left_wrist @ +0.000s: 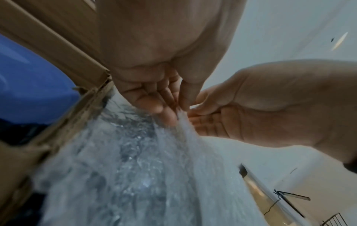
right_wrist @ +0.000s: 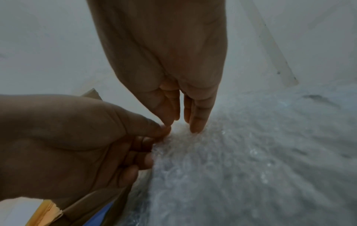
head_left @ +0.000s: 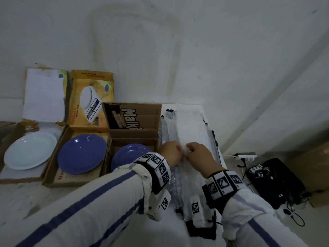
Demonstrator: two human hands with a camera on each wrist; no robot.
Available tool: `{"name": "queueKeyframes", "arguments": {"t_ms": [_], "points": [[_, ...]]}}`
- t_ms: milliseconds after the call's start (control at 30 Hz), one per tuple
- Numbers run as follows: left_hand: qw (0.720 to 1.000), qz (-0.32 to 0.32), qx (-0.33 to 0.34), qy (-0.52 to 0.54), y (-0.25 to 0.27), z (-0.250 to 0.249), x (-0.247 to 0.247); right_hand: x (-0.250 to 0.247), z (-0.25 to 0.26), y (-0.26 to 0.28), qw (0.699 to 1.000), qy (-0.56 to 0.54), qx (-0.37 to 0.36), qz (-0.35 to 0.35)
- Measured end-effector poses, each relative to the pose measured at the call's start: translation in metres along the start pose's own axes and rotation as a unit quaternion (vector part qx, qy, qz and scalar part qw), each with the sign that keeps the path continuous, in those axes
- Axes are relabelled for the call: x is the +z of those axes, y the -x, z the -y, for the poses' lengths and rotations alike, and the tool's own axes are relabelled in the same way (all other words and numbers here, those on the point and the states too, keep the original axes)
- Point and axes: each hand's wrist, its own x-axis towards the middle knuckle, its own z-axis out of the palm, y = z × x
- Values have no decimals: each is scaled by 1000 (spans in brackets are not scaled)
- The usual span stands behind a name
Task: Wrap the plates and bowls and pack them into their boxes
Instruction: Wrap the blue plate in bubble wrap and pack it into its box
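Observation:
A long strip of bubble wrap [head_left: 190,127] lies along the right side of the table. Both hands meet over its middle. My left hand [head_left: 178,150] pinches a raised fold of the wrap [left_wrist: 135,168] between thumb and fingers, and my right hand [head_left: 189,149] pinches the same fold just beside it [right_wrist: 182,122]. A blue bowl [head_left: 130,155] sits in the brown cardboard box [head_left: 133,134] left of the wrap. A blue plate [head_left: 81,154] lies in the yellow box [head_left: 53,177], and a white plate [head_left: 30,153] in the leftmost box.
The open box lids stand against the white wall at the back. Right of the table, on the floor, lie a black bag [head_left: 277,177] with cables, a power strip [head_left: 246,155] and a cardboard carton [head_left: 313,168]. The table's right edge runs close to the wrap.

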Motion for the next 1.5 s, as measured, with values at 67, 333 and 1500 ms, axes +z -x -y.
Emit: {"name": "queueKeyframes", "arguments": {"t_ms": [67,333,1500], "points": [[999,-36,17,-14,-1,2,0,-4,2,3,1000,-1,-8,2],[967,-59,142,204,26,-5,-34,-40,36,24,968,219,-118,-17],[959,37,9,282,97,107,-167,51,146,43,943,36,-266,195]]}}
